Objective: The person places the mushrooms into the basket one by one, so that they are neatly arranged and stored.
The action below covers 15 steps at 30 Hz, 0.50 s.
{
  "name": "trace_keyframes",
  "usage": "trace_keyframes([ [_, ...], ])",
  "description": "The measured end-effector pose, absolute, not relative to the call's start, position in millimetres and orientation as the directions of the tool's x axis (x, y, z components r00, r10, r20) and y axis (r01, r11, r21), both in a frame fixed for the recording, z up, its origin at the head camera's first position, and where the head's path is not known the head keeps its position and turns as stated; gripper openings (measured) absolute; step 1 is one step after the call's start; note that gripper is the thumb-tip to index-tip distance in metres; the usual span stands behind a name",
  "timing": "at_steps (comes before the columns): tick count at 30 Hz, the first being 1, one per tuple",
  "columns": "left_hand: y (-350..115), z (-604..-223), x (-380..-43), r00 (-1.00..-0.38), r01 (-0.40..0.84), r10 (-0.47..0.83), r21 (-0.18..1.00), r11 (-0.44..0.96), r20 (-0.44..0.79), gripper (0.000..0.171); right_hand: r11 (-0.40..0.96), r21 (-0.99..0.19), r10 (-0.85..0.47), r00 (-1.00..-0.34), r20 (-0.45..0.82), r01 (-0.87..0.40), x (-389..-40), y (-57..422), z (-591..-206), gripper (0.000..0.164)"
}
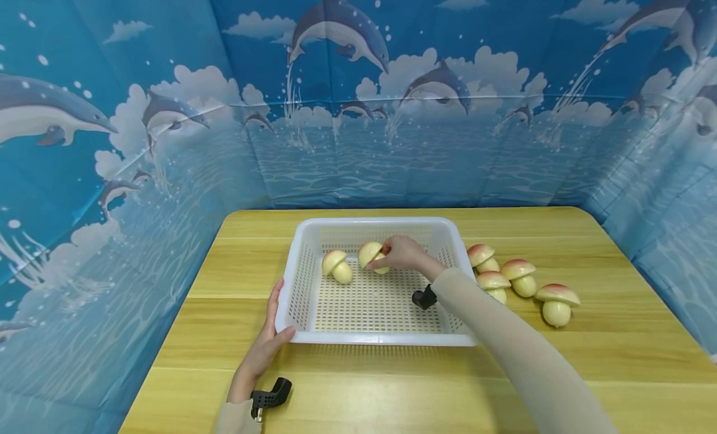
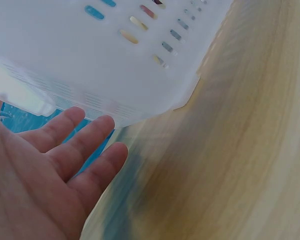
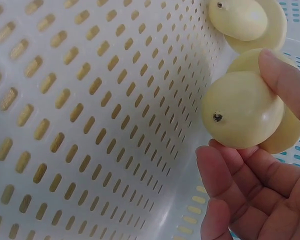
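Observation:
A white perforated plastic basket (image 1: 381, 339) stands on the wooden table. Inside it, toward the back, my right hand (image 1: 404, 253) pinches a toy mushroom (image 1: 369, 253) between thumb and fingers; its cap is cream with a pink top. The right wrist view shows the round cream stem of this mushroom (image 3: 240, 112) and the fingertips at its side. To its left in the basket lies a second toy mushroom (image 1: 337, 267). My left hand (image 1: 266, 347) touches the basket's front left corner, thumb at the front rim. In the left wrist view its fingers (image 2: 85, 150) extend fairly straight beside the basket wall.
Several more toy mushrooms (image 1: 520, 277) sit on the table (image 1: 358, 384) just right of the basket, one partly hidden by the right sleeve (image 1: 504, 334). A blue dolphin-print curtain (image 1: 358, 154) hangs behind the table and along both sides.

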State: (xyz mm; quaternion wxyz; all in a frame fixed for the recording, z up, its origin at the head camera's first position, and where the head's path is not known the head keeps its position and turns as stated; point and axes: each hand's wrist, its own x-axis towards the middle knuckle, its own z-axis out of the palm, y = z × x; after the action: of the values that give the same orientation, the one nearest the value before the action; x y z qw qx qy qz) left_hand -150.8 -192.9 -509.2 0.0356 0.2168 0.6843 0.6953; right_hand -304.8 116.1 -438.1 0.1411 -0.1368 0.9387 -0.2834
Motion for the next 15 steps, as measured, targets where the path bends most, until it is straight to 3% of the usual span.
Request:
trace_keyframes([
  [15,-192.7,-508.4,-150.4,-0.901,0.245,0.352,0.967,-0.072,0.255,0.084,0.821,-0.539,-0.334,-0.924,-0.184,-0.189,-307.0,117.2,-443.8,0.051],
])
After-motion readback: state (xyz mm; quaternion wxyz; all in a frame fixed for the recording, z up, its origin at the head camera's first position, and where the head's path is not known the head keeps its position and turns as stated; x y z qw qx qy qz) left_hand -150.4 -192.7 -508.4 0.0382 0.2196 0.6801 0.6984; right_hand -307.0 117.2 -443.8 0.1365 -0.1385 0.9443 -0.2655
